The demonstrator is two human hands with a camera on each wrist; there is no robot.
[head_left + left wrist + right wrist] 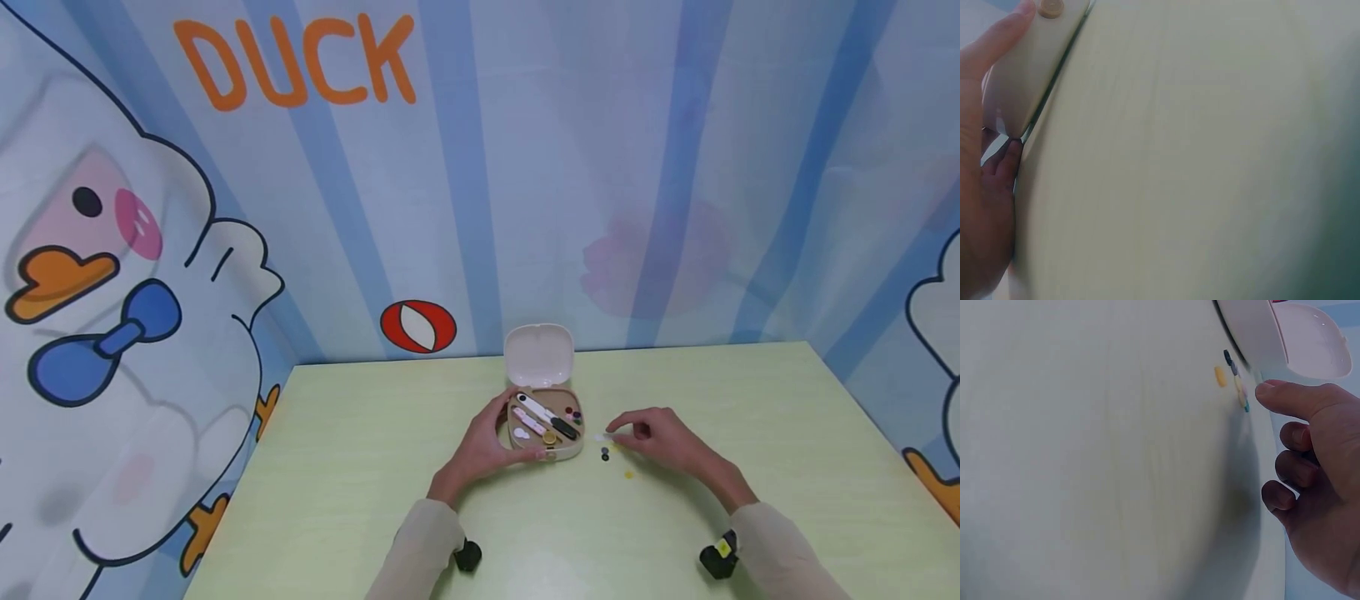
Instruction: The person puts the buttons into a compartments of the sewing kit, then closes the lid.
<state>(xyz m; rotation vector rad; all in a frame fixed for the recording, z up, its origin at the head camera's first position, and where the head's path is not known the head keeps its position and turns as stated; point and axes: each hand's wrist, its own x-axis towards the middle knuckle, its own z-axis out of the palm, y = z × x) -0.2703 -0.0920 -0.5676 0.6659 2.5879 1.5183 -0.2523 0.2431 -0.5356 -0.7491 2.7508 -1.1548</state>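
In the head view my left hand (pixel 483 442) grips the left side of an open sewing-kit-like case (pixel 558 455), its thumb along the front. The left wrist view shows that thumb near a round gold clasp (pixel 1051 7) on the case wall. Inside lie a white-and-black pen-like tool (pixel 546 414), a slim pink-and-white tool (pixel 528 421), a gold round piece (pixel 550 437) and small dark round pieces. My right hand (pixel 667 437) hovers right of the case, index and thumb tips apart, over small buttons; its other fingers are bent in the right wrist view.
The case's pale lid (pixel 538 354) stands raised at the back, near the printed backdrop (pixel 510 167). Dark buttons (pixel 605 454) and a yellow button (pixel 629 475) lie on the pale wooden table (pixel 360 467), just right of the case.
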